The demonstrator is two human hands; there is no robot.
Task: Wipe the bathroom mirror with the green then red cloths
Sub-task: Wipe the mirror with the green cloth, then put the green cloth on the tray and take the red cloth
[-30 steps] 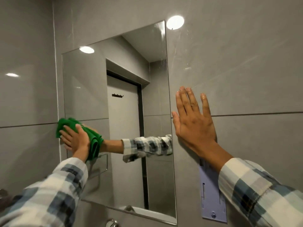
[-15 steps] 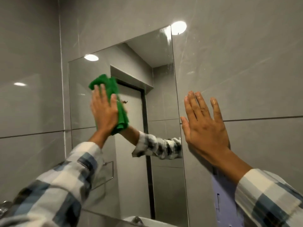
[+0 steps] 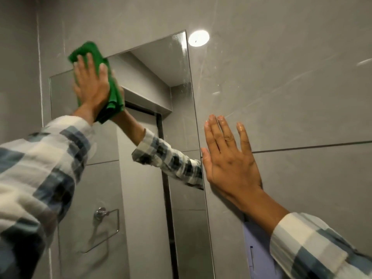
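A tall rectangular mirror (image 3: 177, 125) hangs on the grey tiled wall. My left hand (image 3: 91, 85) presses a folded green cloth (image 3: 94, 55) flat against the mirror's top left corner, with the cloth's upper edge overlapping the tile above the glass. My right hand (image 3: 229, 160) lies flat on the wall tile just right of the mirror's edge, fingers spread and holding nothing. No red cloth is in view.
The mirror reflects a door, a chrome towel ring (image 3: 104, 228) and my plaid sleeve. A pale purple wall plate (image 3: 255, 252) sits below my right wrist. A ceiling light glares on the tile (image 3: 198, 38) beside the mirror's top right corner.
My left hand has swept the green cloth from the mirror's lower left edge up to its top left corner. The view has tilted upward. My right hand has stayed on the wall.
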